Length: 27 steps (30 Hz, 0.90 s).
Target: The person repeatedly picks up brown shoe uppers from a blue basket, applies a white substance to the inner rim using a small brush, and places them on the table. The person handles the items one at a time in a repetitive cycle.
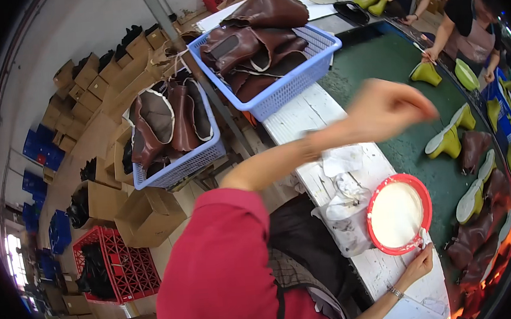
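My left hand (382,112) is stretched forward over the edge of the white bench and the green belt, smeared by motion, so its fingers cannot be read. My right hand (420,263), a metal watch at its wrist, is closed at the near rim of a red bowl (427,207) filled with a white, creamy paste (395,215). Its fingers hold what looks like a small brush (422,238), coated in white and touching the bowl's rim. Left of the bowl lie smeared white cloths or bags (348,212).
Blue baskets of brown leather boot uppers (236,48) stand on the left. The green belt (355,63) carries lime-green soles (445,141) and brown uppers (471,242). Two people stand across it; one holds a brush (422,50). A metal post (202,74), red crate (121,269) and cartons are leftward.
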Available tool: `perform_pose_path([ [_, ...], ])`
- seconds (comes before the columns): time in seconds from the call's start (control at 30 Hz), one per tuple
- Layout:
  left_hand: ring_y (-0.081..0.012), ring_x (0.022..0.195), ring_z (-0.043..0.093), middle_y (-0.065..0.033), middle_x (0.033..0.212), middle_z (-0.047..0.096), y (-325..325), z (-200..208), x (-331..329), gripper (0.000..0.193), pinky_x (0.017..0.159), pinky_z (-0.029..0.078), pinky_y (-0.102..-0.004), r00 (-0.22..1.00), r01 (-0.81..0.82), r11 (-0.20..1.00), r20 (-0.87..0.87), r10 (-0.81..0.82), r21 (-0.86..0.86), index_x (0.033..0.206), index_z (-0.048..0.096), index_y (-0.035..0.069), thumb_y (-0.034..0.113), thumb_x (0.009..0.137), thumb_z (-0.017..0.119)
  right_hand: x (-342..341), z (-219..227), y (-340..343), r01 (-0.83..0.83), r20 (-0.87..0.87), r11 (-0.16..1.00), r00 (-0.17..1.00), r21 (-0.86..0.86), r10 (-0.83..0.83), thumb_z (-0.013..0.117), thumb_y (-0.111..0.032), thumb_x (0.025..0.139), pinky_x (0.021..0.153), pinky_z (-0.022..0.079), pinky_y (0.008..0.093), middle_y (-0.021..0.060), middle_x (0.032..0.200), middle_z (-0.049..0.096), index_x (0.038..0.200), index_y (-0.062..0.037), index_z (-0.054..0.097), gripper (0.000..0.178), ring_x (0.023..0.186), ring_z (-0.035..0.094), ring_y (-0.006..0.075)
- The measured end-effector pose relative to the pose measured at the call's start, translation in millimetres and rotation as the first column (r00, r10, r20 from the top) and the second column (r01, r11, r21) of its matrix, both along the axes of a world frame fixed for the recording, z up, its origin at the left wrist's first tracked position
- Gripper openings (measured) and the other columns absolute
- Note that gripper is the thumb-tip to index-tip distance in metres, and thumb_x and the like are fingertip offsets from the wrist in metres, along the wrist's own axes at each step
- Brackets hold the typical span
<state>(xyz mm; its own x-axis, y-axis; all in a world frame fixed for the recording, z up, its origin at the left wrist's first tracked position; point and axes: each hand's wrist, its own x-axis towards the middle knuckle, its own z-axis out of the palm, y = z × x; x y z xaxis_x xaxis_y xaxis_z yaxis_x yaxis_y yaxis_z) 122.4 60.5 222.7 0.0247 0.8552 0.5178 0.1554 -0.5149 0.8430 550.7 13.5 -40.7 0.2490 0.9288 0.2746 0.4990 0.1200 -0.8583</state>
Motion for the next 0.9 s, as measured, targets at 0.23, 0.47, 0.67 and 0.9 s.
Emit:
perform_pose_path([
  [0.23,-0.0388,0.121,0.059,-0.0198,0.13,0.064,-263.6,-33.1,-299.2,0.063,0.108,0.042,-0.0494,-0.555,-0.748,-0.222,-0.408,0.725,0.625,0.144,0.053,0.008,0.021,0.085,0.072,-26.6,41.2,-10.5,0.265,-0.145,0.964,0.955,0.024,-0.259,0.055,-0.03,0.109,0.062,0.043,0.0285,0.0034,0.082,0.066,0.098,0.0107,0.072,0.046,0.072,0.051,0.0106],
  [0.47,-0.0367,0.11,0.07,-0.0205,0.123,0.071,-358.3,-21.9,-360.6,0.037,0.097,0.053,-0.0439,-0.444,-0.892,-0.187,-0.715,0.54,0.412,0.126,0.071,0.008,0.026,0.095,0.064,0.4,49.5,-20.1,0.051,0.094,0.997,0.994,0.058,-0.057,0.05,-0.022,0.11,0.082,0.052,0.0305,0.0116,0.108,0.073,0.119,0.0062,0.071,0.037,0.092,0.066,0.0175],
  [0.67,-0.0251,0.111,0.066,-0.0193,0.127,0.068,-262.5,44.4,-187.7,0.037,0.097,0.053,-0.0358,0.247,-0.946,0.288,-0.247,0.937,0.146,0.135,0.062,-0.005,0.011,0.102,0.06,-74.8,143.8,-38.8,-0.074,0.405,0.997,0.912,0.015,0.062,0.077,-0.015,0.091,0.058,0.04,0.0293,0.0035,0.077,0.055,0.109,-0.0087,0.079,0.02,0.064,0.05,0.0131],
  [0.9,-0.0208,0.122,0.062,-0.0156,0.131,0.068,-131.5,-13.8,-115.4,0.034,0.107,0.045,-0.0328,0.675,-0.666,0.746,-0.423,0.604,0.002,0.133,0.063,-0.007,0.006,0.102,0.057,-86.8,152.8,-52.0,0.007,0.398,0.998,0.917,0.056,-0.029,0.079,-0.018,0.088,0.057,0.042,0.0294,0.0041,0.075,0.06,0.099,-0.0078,0.08,0.015,0.061,0.054,0.0134],
])
